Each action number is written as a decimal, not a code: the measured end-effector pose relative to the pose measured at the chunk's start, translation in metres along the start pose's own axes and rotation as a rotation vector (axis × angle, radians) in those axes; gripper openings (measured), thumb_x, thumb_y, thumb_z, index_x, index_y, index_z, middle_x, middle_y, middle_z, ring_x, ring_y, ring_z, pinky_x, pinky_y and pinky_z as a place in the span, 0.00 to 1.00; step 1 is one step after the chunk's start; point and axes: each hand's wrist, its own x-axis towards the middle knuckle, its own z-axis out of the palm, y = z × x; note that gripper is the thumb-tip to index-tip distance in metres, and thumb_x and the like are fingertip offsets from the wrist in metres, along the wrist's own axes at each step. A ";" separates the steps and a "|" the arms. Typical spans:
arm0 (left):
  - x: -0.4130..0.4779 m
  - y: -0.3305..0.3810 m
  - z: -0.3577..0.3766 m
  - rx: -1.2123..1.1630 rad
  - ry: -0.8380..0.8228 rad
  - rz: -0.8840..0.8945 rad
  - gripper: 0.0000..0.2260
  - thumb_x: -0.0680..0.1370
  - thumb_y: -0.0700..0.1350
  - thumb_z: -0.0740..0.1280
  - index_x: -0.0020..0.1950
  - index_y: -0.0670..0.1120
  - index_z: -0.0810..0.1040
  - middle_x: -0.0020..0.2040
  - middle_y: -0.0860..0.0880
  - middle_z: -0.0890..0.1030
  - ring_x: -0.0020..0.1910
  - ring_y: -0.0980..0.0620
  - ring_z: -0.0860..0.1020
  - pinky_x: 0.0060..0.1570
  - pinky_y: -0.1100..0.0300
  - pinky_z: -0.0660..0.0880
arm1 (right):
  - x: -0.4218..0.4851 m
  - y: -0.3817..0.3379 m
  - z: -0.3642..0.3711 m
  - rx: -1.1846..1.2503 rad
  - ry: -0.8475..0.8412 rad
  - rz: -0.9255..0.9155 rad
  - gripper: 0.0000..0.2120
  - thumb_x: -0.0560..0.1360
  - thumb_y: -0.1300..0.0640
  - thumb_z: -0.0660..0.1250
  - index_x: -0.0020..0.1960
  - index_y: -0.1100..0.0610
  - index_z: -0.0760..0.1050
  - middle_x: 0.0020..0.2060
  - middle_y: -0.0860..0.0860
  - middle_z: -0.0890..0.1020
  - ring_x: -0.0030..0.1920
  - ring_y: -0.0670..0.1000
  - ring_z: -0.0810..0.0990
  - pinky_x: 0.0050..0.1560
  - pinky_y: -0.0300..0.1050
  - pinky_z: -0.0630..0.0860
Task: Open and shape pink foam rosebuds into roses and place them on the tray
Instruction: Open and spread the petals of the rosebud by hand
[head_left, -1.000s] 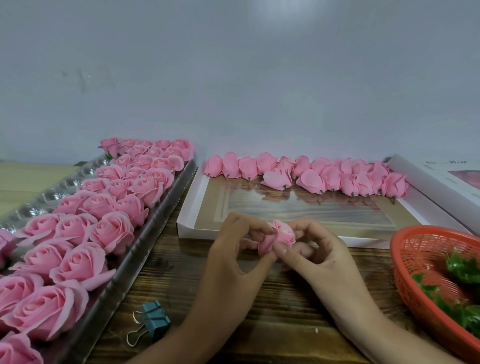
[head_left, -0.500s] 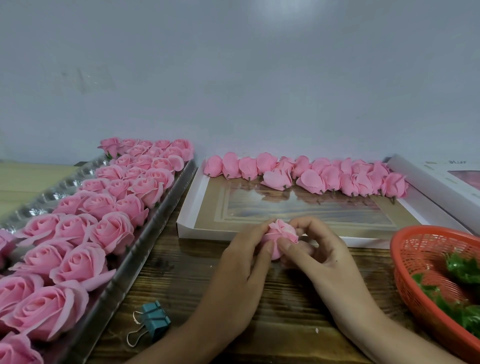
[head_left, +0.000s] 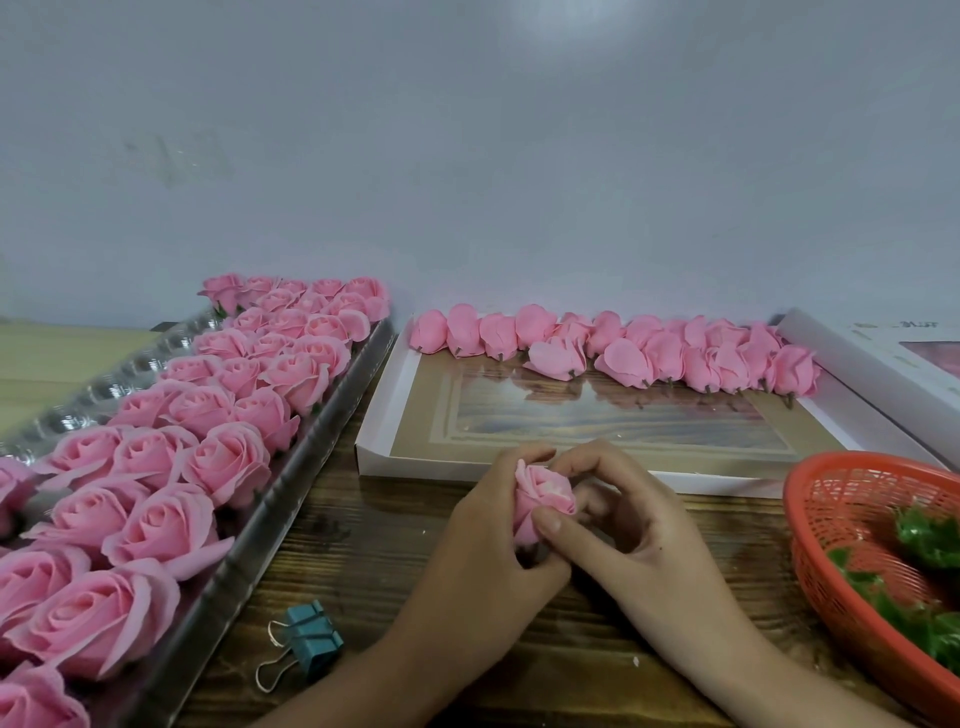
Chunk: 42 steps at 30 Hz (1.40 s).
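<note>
A pink foam rosebud (head_left: 540, 496) sits between both my hands just above the wooden table, near its middle. My left hand (head_left: 485, 545) wraps its left side and base. My right hand (head_left: 623, 519) curls around its right side, with the thumb pressed on a lower petal. A silver tray (head_left: 249, 530) on the left holds several opened pink roses (head_left: 223, 462) in rows. A row of closed pink rosebuds (head_left: 623, 348) lies along the far edge of a flat white box lid (head_left: 374, 441).
An orange mesh basket (head_left: 831, 499) with green leaves stands at the right edge. A teal binder clip (head_left: 306, 644) lies on the table near the tray's rim. A white box (head_left: 878, 364) sits at the far right, against the grey wall.
The rosebud has turned in my fingers and now shows its top. My left hand has shifted from pinching a petal to cupping the bud, and my right thumb has moved onto a lower petal.
</note>
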 end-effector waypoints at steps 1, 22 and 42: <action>0.000 0.000 0.000 -0.006 0.010 0.006 0.21 0.70 0.41 0.70 0.60 0.55 0.71 0.51 0.60 0.79 0.51 0.61 0.78 0.46 0.73 0.73 | 0.000 0.000 0.000 -0.025 -0.006 -0.005 0.06 0.71 0.59 0.72 0.45 0.51 0.76 0.38 0.55 0.84 0.41 0.55 0.84 0.46 0.47 0.78; 0.005 -0.011 0.000 0.049 0.034 -0.047 0.16 0.65 0.41 0.66 0.48 0.59 0.76 0.42 0.59 0.82 0.40 0.62 0.79 0.39 0.71 0.75 | -0.005 -0.007 0.003 -0.447 0.013 -0.148 0.11 0.69 0.45 0.72 0.46 0.49 0.77 0.44 0.39 0.79 0.47 0.48 0.78 0.46 0.33 0.72; 0.002 -0.008 -0.001 0.079 0.042 0.044 0.32 0.67 0.49 0.73 0.66 0.64 0.62 0.47 0.66 0.79 0.45 0.63 0.80 0.45 0.69 0.77 | 0.000 -0.007 -0.001 -0.389 -0.069 -0.137 0.12 0.68 0.44 0.73 0.49 0.45 0.76 0.43 0.44 0.78 0.46 0.50 0.77 0.44 0.38 0.72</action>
